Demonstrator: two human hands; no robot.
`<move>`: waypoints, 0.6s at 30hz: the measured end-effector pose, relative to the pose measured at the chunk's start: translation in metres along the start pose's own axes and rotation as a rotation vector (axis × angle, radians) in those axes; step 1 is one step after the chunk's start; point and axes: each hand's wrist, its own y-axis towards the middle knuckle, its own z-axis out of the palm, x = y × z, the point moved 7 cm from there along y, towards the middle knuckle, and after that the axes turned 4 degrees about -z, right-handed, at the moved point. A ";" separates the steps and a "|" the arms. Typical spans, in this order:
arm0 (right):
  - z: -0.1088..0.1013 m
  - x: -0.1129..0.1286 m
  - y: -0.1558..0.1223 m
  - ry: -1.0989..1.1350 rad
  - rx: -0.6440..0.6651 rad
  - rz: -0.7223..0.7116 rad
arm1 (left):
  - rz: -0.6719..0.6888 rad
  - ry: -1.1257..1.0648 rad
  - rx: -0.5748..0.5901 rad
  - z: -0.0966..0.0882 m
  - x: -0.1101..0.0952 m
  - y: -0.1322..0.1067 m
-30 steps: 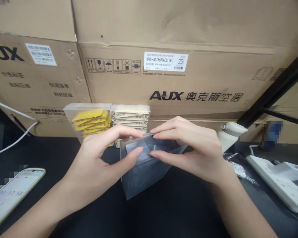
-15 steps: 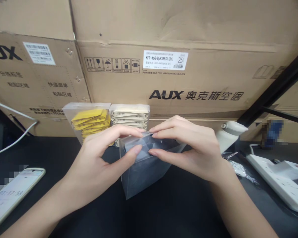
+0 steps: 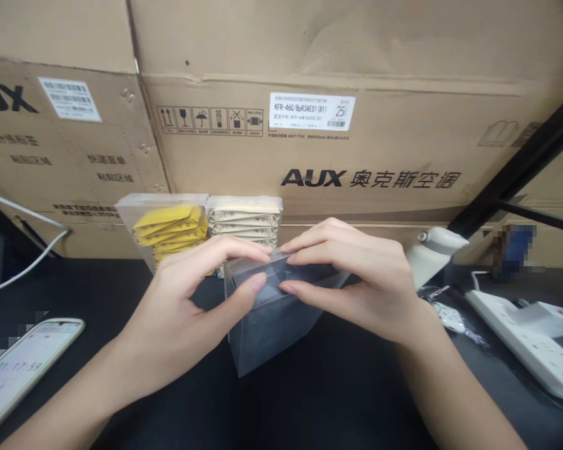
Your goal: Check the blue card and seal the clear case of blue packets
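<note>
Clearly the clear plastic box [image 3: 274, 322] is a thin-walled thing — see-through folded sheet, empty as far as can be seen, and so probably very light. It stands upright on the black surface [image 3: 338, 400] at the middle of the view, just in front of two filled boxes of the same kind: one with yellow sachets [image 3: 169, 228], one with cream sachets [image 3: 245, 225].

The left hand [image 3: 187, 306] pinches the box's upper left edge, forefinger across the top and thumb pressed on the near face. The right hand [image 3: 356, 281] grips the upper right edge likewise, its fingers meeting the left's over the top flaps. Both hands are closed on the box, not clenched hard.

Such sheet likely flexes and dents under pressure, and its glossy faces look slippery. The folded edges and corners should be the stiffest places to hold, since squeezing mid-panel would probably bow the wall inward. With no weight inside, it may slide or tip on the surface if pushed from one side only.

A phone [image 3: 25, 365] lies at the left, a white power strip [image 3: 520, 347] at the right, well apart from the box.
</note>
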 end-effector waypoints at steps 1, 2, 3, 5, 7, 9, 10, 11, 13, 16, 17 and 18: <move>0.000 0.000 0.000 -0.002 0.004 -0.004 | 0.003 0.003 -0.002 0.000 0.000 0.000; 0.001 0.000 0.000 -0.005 0.008 -0.006 | 0.004 0.006 -0.004 0.000 0.000 0.000; 0.001 0.000 0.000 -0.006 0.012 -0.006 | 0.008 0.008 -0.007 0.000 -0.001 -0.001; 0.001 0.000 0.000 -0.002 0.013 -0.004 | 0.009 0.012 -0.005 -0.001 -0.001 -0.001; 0.001 0.000 0.000 0.015 0.004 0.000 | 0.010 0.011 0.004 0.000 -0.002 -0.001; 0.000 -0.001 0.000 0.039 -0.010 0.002 | 0.015 0.006 0.013 0.000 -0.002 -0.001; 0.000 -0.001 0.000 0.048 -0.015 0.004 | 0.018 0.005 0.019 0.000 -0.003 -0.001; 0.000 -0.001 0.000 0.055 -0.016 0.008 | 0.027 0.005 0.020 0.000 -0.003 -0.001; 0.002 -0.003 0.000 0.058 -0.013 0.019 | 0.038 0.011 0.032 0.002 -0.004 0.000; 0.003 -0.004 0.000 0.068 -0.017 0.016 | 0.064 0.040 0.045 0.004 -0.006 0.002; 0.004 -0.005 0.000 0.074 -0.023 0.008 | 0.077 0.051 0.043 0.004 -0.006 0.002; 0.005 -0.005 0.000 0.081 -0.031 -0.003 | 0.091 0.064 0.040 0.005 -0.007 0.002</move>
